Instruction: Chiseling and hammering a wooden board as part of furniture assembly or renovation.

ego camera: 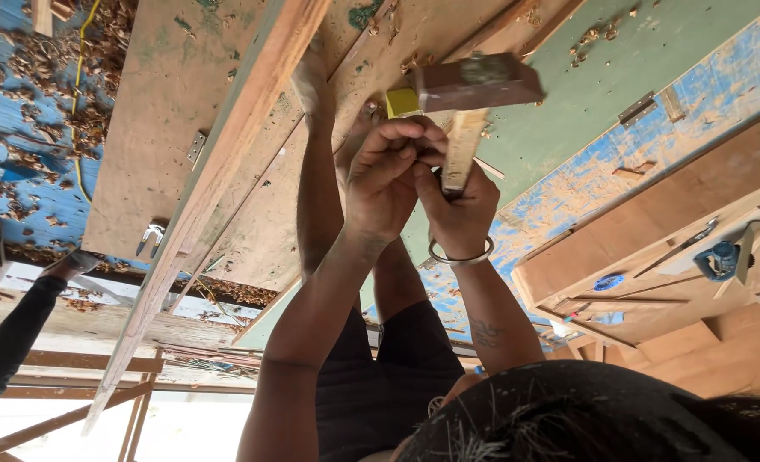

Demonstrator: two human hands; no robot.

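Wooden mallet — both hands on handle, left hand, right hand

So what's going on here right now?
A person is crouched over wooden boards strewn with shavings, holding a wooden mallet. The right hand, with a bangle at the wrist, grips the handle. The left hand closes around the handle just under the head. A small yellow block sits beside the mallet head. Another person's leg shows at the left edge.
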